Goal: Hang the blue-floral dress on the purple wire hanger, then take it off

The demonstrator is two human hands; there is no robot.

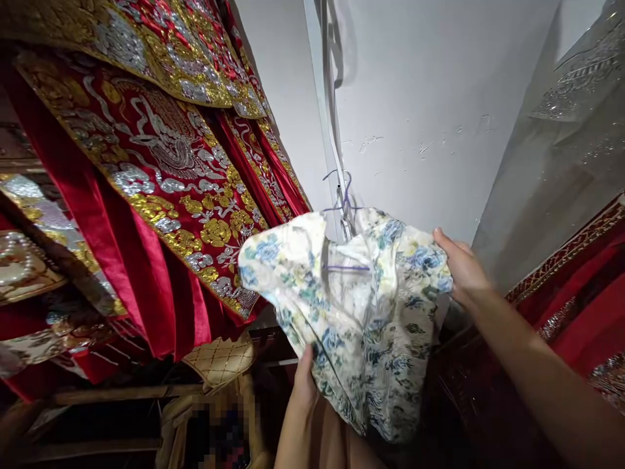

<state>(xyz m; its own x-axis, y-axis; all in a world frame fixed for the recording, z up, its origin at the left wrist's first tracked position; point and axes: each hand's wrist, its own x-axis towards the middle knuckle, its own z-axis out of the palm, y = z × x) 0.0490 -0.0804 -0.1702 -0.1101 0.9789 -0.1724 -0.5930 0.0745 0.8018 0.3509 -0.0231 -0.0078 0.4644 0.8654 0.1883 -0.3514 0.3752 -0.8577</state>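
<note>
Embroidered red robes (161, 195) beside a white wall (415, 98)
Gold and silver patterns cover the robes; a quilted gold bag (219, 358) sits below them.

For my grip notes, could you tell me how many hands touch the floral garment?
2: the left hand grips the floral garment at its lower edge, the right hand at its upper right.

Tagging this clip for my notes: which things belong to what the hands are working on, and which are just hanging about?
In hand: floral garment, purple hanger, left hand, right hand.
Just about: red embroidered robes, quilted bag, white wall.
</note>
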